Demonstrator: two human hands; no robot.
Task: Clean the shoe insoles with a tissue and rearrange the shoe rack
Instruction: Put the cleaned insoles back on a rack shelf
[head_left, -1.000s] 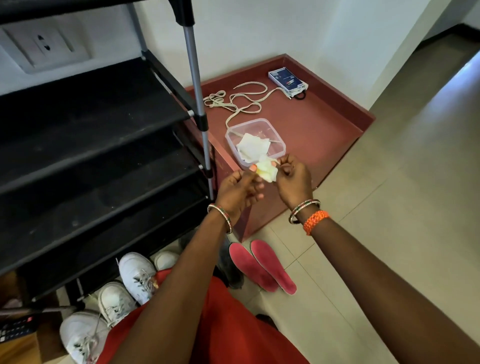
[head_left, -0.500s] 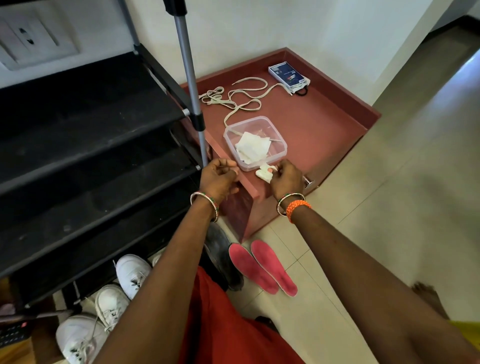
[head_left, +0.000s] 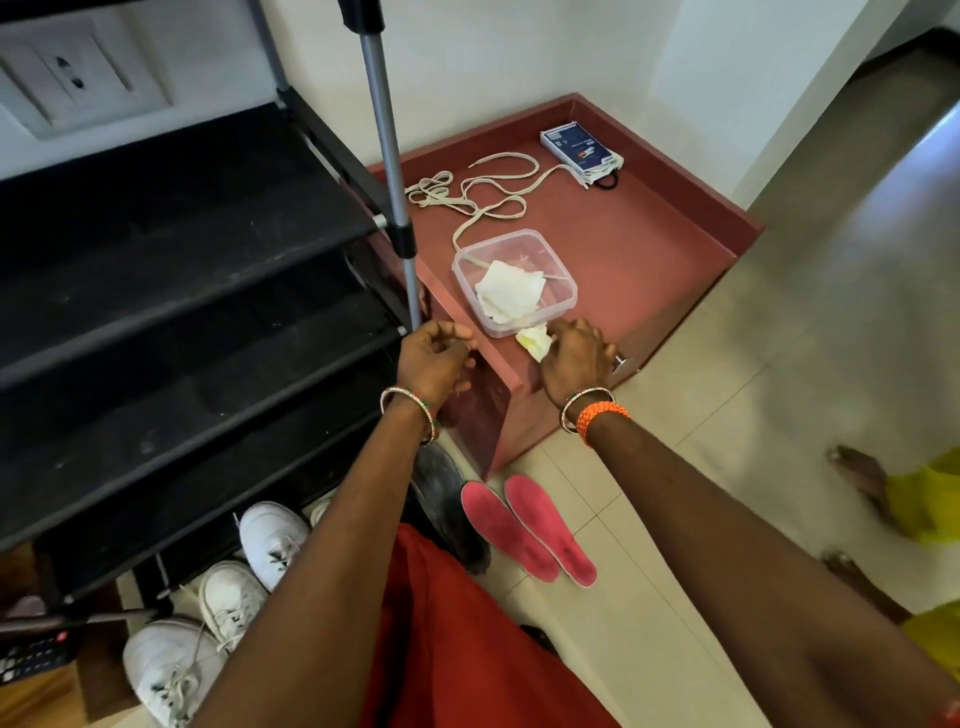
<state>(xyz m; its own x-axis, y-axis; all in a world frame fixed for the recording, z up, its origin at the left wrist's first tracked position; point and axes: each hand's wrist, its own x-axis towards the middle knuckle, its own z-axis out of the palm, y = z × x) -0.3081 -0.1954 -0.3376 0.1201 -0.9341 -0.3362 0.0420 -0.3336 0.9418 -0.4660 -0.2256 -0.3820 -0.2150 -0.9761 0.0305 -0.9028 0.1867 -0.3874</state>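
While my right hand (head_left: 574, 358) presses down near the front edge of the red cabinet (head_left: 649, 249) at the centre of the frame, its curled fingers pinch a crumpled tissue (head_left: 535, 342) that sits just below the clear plastic box (head_left: 511, 283). That tissue is whitish with a yellow tinge, and it touches the near wall of the box. Inside the box lies more white tissue paper (head_left: 509, 295), loosely folded. My left hand (head_left: 434, 358) hovers to the left of the tissue, over the cabinet's near left corner, with its fingers curled in; I cannot tell whether anything is held between them. Further up on the cabinet top, loose shoelaces (head_left: 475, 195) trail from the left side toward a small blue and white packet (head_left: 579, 150) near the back wall. At the left of the frame stands the black shoe rack (head_left: 182, 291), its slanted shelves bare, with a grey metal pole (head_left: 387, 156) at its front corner. Down on the tiled floor, below the cabinet, two pink insoles (head_left: 524, 530) lie side by side, well apart from my hands. White sneakers (head_left: 228, 592) are lined up at the lower left, under the rack, and a dark shoe (head_left: 444, 493) lies between them and the insoles. I wear bangles on both wrists.
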